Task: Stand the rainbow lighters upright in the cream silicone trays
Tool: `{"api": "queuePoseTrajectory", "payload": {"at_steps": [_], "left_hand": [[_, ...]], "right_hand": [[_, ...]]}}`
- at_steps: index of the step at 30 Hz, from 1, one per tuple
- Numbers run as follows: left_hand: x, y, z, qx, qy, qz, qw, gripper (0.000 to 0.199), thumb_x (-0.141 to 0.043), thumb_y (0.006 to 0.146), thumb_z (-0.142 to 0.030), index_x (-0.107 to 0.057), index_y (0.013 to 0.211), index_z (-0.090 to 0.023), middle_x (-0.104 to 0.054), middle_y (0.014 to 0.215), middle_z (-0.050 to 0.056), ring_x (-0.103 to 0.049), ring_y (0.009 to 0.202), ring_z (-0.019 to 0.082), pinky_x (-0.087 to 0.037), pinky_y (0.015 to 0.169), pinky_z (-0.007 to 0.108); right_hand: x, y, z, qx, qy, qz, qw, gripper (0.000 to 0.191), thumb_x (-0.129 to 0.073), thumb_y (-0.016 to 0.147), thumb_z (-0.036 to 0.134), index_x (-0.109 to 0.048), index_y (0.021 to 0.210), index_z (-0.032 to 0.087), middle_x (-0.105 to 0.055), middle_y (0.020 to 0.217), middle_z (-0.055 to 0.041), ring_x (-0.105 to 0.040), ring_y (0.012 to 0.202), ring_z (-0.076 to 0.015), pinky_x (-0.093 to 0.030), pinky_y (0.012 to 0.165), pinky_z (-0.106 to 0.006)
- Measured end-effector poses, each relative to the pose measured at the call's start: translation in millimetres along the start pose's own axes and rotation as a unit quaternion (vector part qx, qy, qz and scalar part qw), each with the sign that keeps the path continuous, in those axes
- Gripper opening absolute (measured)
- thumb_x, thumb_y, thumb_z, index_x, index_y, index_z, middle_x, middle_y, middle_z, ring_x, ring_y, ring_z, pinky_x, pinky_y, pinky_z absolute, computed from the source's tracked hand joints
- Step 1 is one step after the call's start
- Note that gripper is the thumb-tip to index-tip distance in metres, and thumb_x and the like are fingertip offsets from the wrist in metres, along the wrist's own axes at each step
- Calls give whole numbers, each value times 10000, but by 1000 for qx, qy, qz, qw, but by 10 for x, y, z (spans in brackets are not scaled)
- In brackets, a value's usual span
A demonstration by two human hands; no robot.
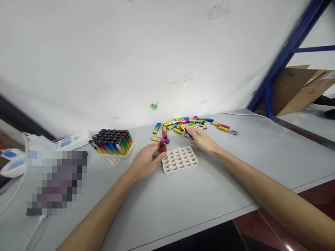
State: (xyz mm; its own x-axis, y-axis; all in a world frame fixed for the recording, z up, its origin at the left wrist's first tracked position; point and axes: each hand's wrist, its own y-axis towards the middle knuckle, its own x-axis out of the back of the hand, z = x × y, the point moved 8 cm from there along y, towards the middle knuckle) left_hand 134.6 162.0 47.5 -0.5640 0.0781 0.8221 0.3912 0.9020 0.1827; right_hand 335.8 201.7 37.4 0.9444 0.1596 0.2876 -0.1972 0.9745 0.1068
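Note:
My left hand [146, 161] is closed round a red lighter [162, 147] with a black top. It holds this lighter upright at the far left corner of a white tray [181, 168] with rows of slots; whether its base sits in a slot is hidden. Beyond the tray's far right corner, my right hand [202, 140] pinches a blue lighter [188, 134], partly covered by the fingers. Loose shiny lighters [184, 124] in rainbow colours lie in a pile just past that hand. Nearer the left hand lies a yellow-to-purple lighter [159, 139].
At left, a second tray [127, 153] carries many upright lighters with black tops. Power strips [68, 142], a white cable [19, 188] and a pixelated dark object [57, 183] occupy the far left. A white wall backs the grey table [167, 209]; a blue post [268, 97] rises at right.

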Motion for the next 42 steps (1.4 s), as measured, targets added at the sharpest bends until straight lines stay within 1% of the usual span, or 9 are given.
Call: {"api": "queuePoseTrajectory", "payload": {"at_steps": [3, 6, 13, 21, 27, 31, 34, 38, 42], "left_hand": [[-1, 7, 14, -8, 9, -8, 1000, 292, -488, 936, -450, -551, 782, -210, -592, 803, 5, -527, 712, 165, -410, 660, 307], [-8, 4, 39, -2, 16, -1, 1000, 295, -486, 939, -456, -560, 799, -207, -581, 800, 4, -515, 692, 164, -392, 637, 304], [-8, 5, 26, -6, 22, -3, 1000, 313, -481, 942, -470, -543, 778, -210, -592, 812, 14, -541, 725, 178, -417, 687, 317], [-13, 0, -3, 1, 19, 2, 1000, 294, -475, 933, -454, -562, 800, -207, -628, 863, 29, -559, 751, 187, -429, 705, 332], [-22, -4, -21, -1, 29, 12, 1000, 252, -511, 901, -435, -593, 831, -207, -635, 859, 28, -584, 789, 201, -440, 721, 331], [-25, -6, -5, 2, 42, 15, 999, 237, -528, 892, -428, -590, 825, -209, -626, 848, 27, -587, 787, 205, -442, 720, 336], [-28, -8, -2, 1, 47, 17, 999, 246, -529, 891, -429, -594, 805, -208, -617, 835, 32, -581, 787, 208, -446, 716, 345], [-16, -9, 3, 16, 37, 14, 999, 250, -547, 870, -436, -614, 795, -207, -624, 831, 36, -577, 774, 207, -451, 702, 345], [-26, -16, -3, 28, 25, 26, 999, 229, -557, 846, -418, -634, 816, -204, -619, 820, 26, -577, 750, 199, -452, 674, 331]], "right_hand": [[-71, -10, -143, -86, 73, -8, 994, 590, -398, 878, 733, -423, 585, 221, -199, 462, 74, -155, 410, -86, -137, 407, -258], [-96, -15, -156, -99, 112, -8, 989, 591, -405, 898, 680, -334, 525, 227, -189, 452, 65, -129, 403, -78, -102, 410, -261], [-126, -16, -130, -75, 137, -6, 988, 501, -337, 945, 485, -301, 513, 233, -187, 443, 57, -107, 398, -82, -79, 405, -261], [-127, -21, -154, -79, 133, -12, 988, 549, -395, 914, 617, -325, 528, 232, -172, 460, 68, -103, 407, -81, -77, 415, -263], [-139, -38, -68, -63, 135, -2, 989, 497, -348, 943, 485, -318, 516, 233, -184, 450, 61, -103, 403, -83, -85, 417, -264], [-159, -46, -80, -66, 136, -2, 988, 499, -338, 945, 500, -319, 523, 233, -169, 461, 65, -96, 410, -84, -78, 427, -266], [-127, -60, -35, -43, 99, -21, 994, 502, -322, 950, 548, -391, 572, 225, -205, 468, 60, -158, 413, -96, -137, 427, -269], [-8, -90, 169, 55, 22, -79, 995, 438, -280, 975, 460, -533, 727, 202, -446, 580, 9, -429, 558, -143, -371, 554, -279], [-31, -100, 283, 112, -32, -64, 991, 220, -498, 911, 388, -567, 853, 188, -588, 814, -12, -543, 775, -157, -437, 747, -305]]}}
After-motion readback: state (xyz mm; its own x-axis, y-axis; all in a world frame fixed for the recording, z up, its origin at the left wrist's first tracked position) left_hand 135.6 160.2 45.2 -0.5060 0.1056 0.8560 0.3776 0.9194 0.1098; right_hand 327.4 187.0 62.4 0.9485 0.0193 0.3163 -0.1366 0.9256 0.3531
